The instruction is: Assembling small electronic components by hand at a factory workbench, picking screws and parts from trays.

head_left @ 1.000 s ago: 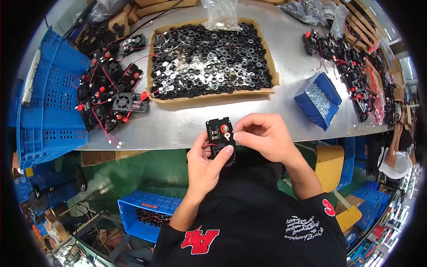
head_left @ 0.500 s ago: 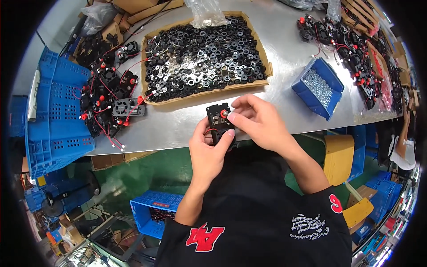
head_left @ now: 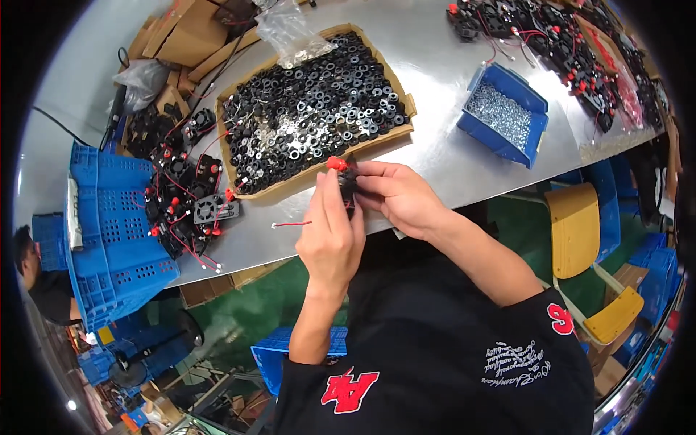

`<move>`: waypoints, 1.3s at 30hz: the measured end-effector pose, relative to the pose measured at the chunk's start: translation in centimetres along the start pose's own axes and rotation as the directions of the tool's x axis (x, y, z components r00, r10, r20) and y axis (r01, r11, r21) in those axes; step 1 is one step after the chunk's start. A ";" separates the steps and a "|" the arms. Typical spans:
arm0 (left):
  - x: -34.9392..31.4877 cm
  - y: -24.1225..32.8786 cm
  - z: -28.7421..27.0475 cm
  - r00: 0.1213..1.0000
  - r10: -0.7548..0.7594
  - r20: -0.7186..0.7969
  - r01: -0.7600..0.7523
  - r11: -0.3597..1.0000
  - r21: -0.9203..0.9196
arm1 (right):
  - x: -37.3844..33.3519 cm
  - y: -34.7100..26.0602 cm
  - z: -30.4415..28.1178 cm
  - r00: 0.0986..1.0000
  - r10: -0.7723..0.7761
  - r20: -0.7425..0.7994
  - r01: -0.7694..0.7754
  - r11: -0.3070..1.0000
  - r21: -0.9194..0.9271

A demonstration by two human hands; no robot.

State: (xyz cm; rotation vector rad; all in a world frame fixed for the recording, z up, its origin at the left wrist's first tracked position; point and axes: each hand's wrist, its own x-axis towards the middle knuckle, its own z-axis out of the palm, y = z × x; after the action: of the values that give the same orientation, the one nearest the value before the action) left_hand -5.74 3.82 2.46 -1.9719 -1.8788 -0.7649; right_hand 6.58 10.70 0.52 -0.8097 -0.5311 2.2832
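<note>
Since the black part (head_left: 349, 179) has just tipped on edge: its fitted face is turned from me, so I cannot check its fittings.
Left hand (head_left: 326, 243): grasping the part, fingertips at the red cap (head_left: 336, 164); a red wire (head_left: 293, 223) juts out leftward.
Right hand (head_left: 402, 197): gripping the part's right side with its fingers.
Part's place: between both hands, over the tabletop (head_left: 431, 65), near the cardboard tray (head_left: 409, 109).

Black shirt (head_left: 435, 348) — red letters (head_left: 350, 392), seemingly cursive script (head_left: 513, 364)
</note>
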 end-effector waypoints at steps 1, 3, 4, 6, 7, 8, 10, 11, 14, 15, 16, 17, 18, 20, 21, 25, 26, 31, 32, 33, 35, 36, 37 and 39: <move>0.1 0.0 0.0 0.996 -0.094 0.006 0.094 0.988 -0.123 | -0.1 -0.3 0.2 1.000 0.001 -0.025 -0.001 1.000 0.000; 0.1 -0.1 0.1 0.937 -0.339 0.084 0.346 0.866 -0.361 | -0.4 -1.0 -0.1 1.000 0.012 -0.019 -0.012 1.000 0.016; 0.3 -0.1 0.0 0.874 -0.448 0.186 0.478 0.729 -0.490 | -0.5 -1.3 -0.2 0.999 0.030 -0.016 -0.029 0.999 0.023; 0.2 -1.0 -0.1 0.759 -0.531 0.376 0.617 0.404 -0.675 | -0.6 -1.9 -0.1 1.000 0.016 -0.018 -0.015 0.999 0.040; 0.2 -1.4 -0.2 0.757 -0.535 0.375 0.618 0.402 -0.676 | -0.7 -2.4 -0.1 1.000 0.005 0.013 -0.006 1.000 0.013; 0.0 -1.6 -0.2 0.709 -0.532 0.463 0.645 0.225 -0.730 | -0.7 -2.8 -0.3 0.999 -0.003 0.043 0.004 1.000 -0.018; -0.3 -1.9 -0.3 0.657 -0.519 0.546 0.651 0.026 -0.758 | -0.6 -3.4 -0.6 0.999 -0.002 0.035 0.005 0.996 -0.086; -0.4 -2.0 -0.4 0.621 -0.498 0.605 0.675 -0.051 -0.736 | -0.7 -3.8 -0.6 1.000 -0.023 0.017 0.026 0.987 -0.160; -0.8 -1.5 -1.3 0.563 -0.452 0.692 0.706 -0.173 -0.687 | -0.8 -4.5 -0.8 0.999 -0.038 -0.003 0.035 0.959 -0.281; -0.9 -1.4 -1.5 0.548 -0.419 0.724 0.722 -0.200 -0.662 | -1.0 -4.6 -0.7 0.998 -0.067 -0.018 0.057 0.936 -0.347; -1.1 -1.1 -1.5 0.556 -0.413 0.721 0.724 -0.185 -0.665 | -1.2 -4.7 -0.6 0.995 -0.098 -0.029 0.077 0.908 -0.411; -1.1 -0.9 -1.7 0.550 -0.404 0.731 0.728 -0.196 -0.657 | -1.6 -4.7 -0.3 0.996 -0.083 -0.025 0.065 0.904 -0.424; -1.1 -0.7 -1.8 0.544 -0.394 0.740 0.733 -0.205 -0.648 | -2.0 -4.7 0.1 0.997 -0.073 0.031 0.079 0.864 -0.497; -1.5 -0.5 -1.6 0.555 -0.369 0.746 0.719 -0.239 -0.653 | -2.5 -4.1 0.2 0.990 -0.050 0.133 0.121 0.787 -0.605; -1.6 -0.4 -1.6 0.548 -0.360 0.755 0.726 -0.244 -0.643 | -2.5 -4.0 0.3 0.990 -0.041 0.134 0.115 0.784 -0.609; -2.3 0.0 -0.8 0.632 -0.438 0.640 0.696 -0.043 -0.717 | -2.6 -4.5 1.1 0.996 0.045 0.074 0.032 0.603 -0.797; -2.4 0.1 -0.7 0.630 -0.435 0.643 0.697 -0.046 -0.715 | -2.5 -4.8 1.0 0.994 0.079 0.073 0.017 0.555 -0.832; -2.2 0.1 -0.6 0.734 -0.387 0.559 0.672 0.292 -0.680 | -1.7 -6.3 1.5 0.988 0.156 0.025 -0.029 0.336 -0.941; -2.1 0.0 -0.6 0.735 -0.386 0.557 0.670 0.291 -0.683 | -1.6 -6.6 1.7 0.986 0.168 -0.003 -0.048 0.266 -0.963; -2.1 0.0 -0.7 0.671 -0.385 0.633 0.709 0.086 -0.700 | -1.7 -6.6 1.4 0.986 0.166 -0.003 -0.047 0.262 -0.964; -2.0 -0.2 -0.7 0.611 -0.367 0.701 0.714 -0.126 -0.688 | -2.1 -6.6 0.2 0.980 0.184 0.075 -0.061 0.639 -0.767; -2.1 -0.4 -0.8 0.560 -0.346 0.753 0.735 -0.212 -0.644 | -2.4 -6.7 -0.2 0.980 0.186 0.077 -0.059 0.632 -0.772; -2.1 -0.6 -0.9 0.508 -0.319 0.800 0.749 -0.296 -0.593 | -2.8 -6.7 -0.5 0.990 0.121 0.071 -0.029 0.674 -0.738; -2.0 -0.8 -1.1 0.524 -0.295 0.799 0.737 -0.313 -0.599 | -3.5 -6.7 -1.4 0.998 0.040 0.054 0.010 0.709 -0.705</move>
State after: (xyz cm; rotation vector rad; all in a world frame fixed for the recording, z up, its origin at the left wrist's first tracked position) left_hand -6.73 1.64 2.07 -1.3028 -2.9614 -3.0362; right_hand 12.55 13.22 4.67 -1.0876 -1.4982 2.1039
